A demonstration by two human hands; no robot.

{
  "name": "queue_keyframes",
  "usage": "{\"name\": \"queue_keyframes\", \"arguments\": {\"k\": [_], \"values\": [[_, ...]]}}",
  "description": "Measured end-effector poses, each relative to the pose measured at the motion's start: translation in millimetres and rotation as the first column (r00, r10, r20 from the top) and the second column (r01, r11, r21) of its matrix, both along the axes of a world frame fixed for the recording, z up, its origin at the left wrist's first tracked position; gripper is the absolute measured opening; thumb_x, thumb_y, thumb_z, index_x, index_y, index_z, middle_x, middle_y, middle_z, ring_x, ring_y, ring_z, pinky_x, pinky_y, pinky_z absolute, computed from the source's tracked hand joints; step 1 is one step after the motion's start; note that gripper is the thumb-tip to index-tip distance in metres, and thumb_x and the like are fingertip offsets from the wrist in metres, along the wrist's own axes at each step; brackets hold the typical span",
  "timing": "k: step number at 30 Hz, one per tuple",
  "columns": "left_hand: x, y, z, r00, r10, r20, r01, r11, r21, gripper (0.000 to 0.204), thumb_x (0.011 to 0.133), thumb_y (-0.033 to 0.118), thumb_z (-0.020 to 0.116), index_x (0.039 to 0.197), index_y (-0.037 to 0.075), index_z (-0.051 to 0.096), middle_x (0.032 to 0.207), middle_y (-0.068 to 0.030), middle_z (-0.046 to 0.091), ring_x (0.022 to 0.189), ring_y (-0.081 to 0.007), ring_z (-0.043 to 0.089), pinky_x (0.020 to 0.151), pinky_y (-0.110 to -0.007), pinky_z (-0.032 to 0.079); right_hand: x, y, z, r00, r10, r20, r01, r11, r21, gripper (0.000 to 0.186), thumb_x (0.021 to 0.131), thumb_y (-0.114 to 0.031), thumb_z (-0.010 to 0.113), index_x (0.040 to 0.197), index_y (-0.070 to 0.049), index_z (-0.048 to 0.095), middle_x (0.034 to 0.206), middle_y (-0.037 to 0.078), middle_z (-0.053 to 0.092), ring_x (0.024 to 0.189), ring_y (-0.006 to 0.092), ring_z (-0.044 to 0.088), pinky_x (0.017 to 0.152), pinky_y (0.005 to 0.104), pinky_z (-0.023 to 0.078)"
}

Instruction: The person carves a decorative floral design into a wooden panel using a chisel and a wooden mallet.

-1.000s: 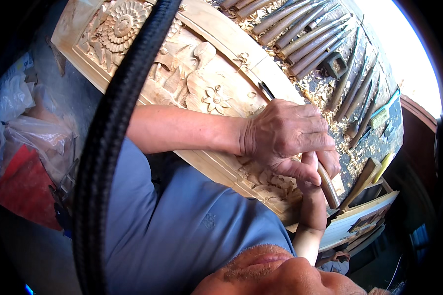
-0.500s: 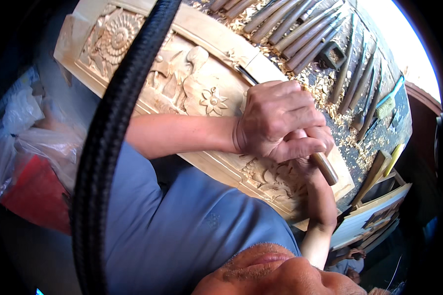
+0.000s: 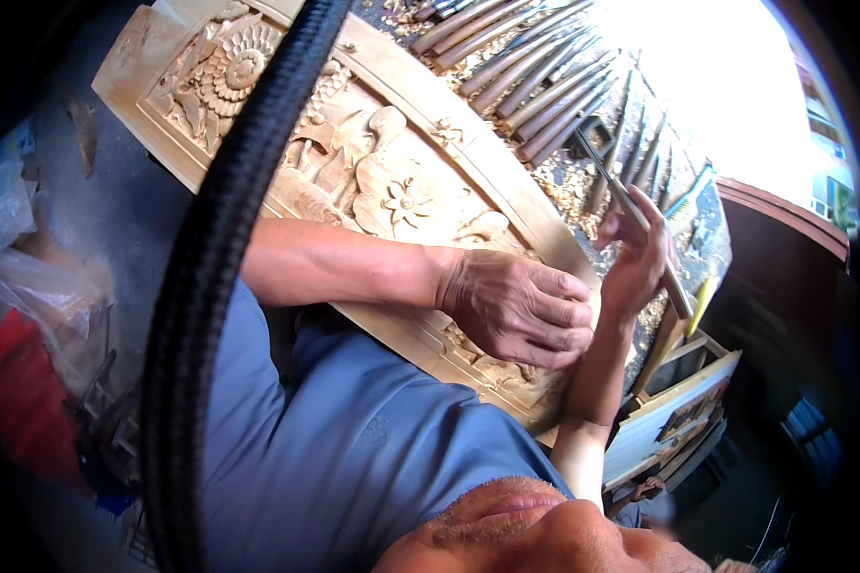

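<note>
A carved pale wood panel point(image 3: 506, 181) with flower and leaf reliefs lies across the bench. Over its near right part rests my left hand point(image 3: 526, 307), back up and fingers curled in; what they enclose, if anything, is hidden. Farther right, my right hand point(image 3: 635, 258) is raised off the panel with a carving chisel point(image 3: 678, 289) in its fingers. The chisel's wooden handle slants down to the right, and its dark metal blade points up and away toward the row of tools.
Several wooden-handled chisels point(image 3: 535, 76) lie side by side along the bench's far side among wood shavings point(image 3: 569, 196). A brush point(image 3: 683, 205) is at the far right. Below it stands a wooden rack point(image 3: 674, 411). A thick black cord point(image 3: 229, 248) crosses the view's left.
Both hands were together on the chisel over the panel. My left hand has let go and moved down; my right hand has lifted the chisel away to the right.
</note>
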State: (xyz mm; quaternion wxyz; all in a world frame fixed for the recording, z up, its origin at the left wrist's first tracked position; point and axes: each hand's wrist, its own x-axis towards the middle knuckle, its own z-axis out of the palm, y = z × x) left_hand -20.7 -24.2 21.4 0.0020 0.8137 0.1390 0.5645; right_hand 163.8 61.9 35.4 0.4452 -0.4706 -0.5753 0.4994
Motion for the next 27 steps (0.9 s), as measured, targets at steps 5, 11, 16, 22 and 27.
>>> {"name": "queue_keyframes", "arguments": {"k": [5,11,16,22,27], "values": [[8,4,-11,0.997,-0.068,-0.044,0.068,0.998,-0.002,0.012,0.086,0.014,0.071,0.090,0.004,0.067,0.091,-0.0067,0.066,0.086,-0.0211,0.066,0.083,-0.034,0.057,12,8,3,0.991,-0.060,0.121,0.047,0.994,0.101,0.042,0.107,-0.029,0.054,0.118,0.009,0.070,0.079,0.013,0.071,0.058,0.0153,0.066,0.056,0.0265,0.054],[11,-3,-5,0.992,-0.011,-0.122,0.009,1.000,-0.017,0.015,0.086,0.015,0.075,0.088,0.004,0.066,0.082,-0.0038,0.062,0.078,-0.0197,0.063,0.073,-0.033,0.056,-3,7,12,0.972,-0.093,0.215,0.072,0.992,0.102,0.033,0.106,-0.024,0.057,0.109,0.004,0.073,0.073,0.008,0.071,0.058,0.0096,0.065,0.052,0.0235,0.050],[4,1,6,0.928,0.089,-0.361,-0.147,0.979,-0.138,0.015,0.084,0.019,0.077,0.086,0.006,0.069,0.081,-0.0039,0.066,0.078,-0.0198,0.064,0.074,-0.034,0.054,-6,29,8,0.982,-0.109,0.151,0.095,0.991,0.099,0.026,0.103,-0.018,0.061,0.095,0.003,0.075,0.067,0.006,0.069,0.054,0.0094,0.063,0.048,0.0238,0.050],[-21,-14,7,0.830,0.263,-0.492,-0.444,0.846,-0.297,0.034,0.087,0.033,0.079,0.107,0.005,0.075,0.109,-0.0127,0.074,0.100,-0.0282,0.071,0.091,-0.041,0.057,26,-9,27,0.986,-0.082,0.142,0.058,0.984,0.168,0.030,0.106,-0.026,0.061,0.107,0.002,0.074,0.080,0.006,0.074,0.069,0.0097,0.069,0.060,0.0235,0.056],[-28,-70,5,0.866,0.244,-0.437,-0.433,0.802,-0.411,0.032,0.084,0.024,0.080,0.109,0.005,0.072,0.109,-0.0135,0.072,0.103,-0.0317,0.068,0.094,-0.042,0.054,93,-92,6,0.995,-0.103,-0.004,0.103,0.987,0.127,0.037,0.110,-0.025,0.052,0.125,0.005,0.067,0.093,0.013,0.073,0.080,0.0168,0.072,0.074,0.0296,0.061]]}}
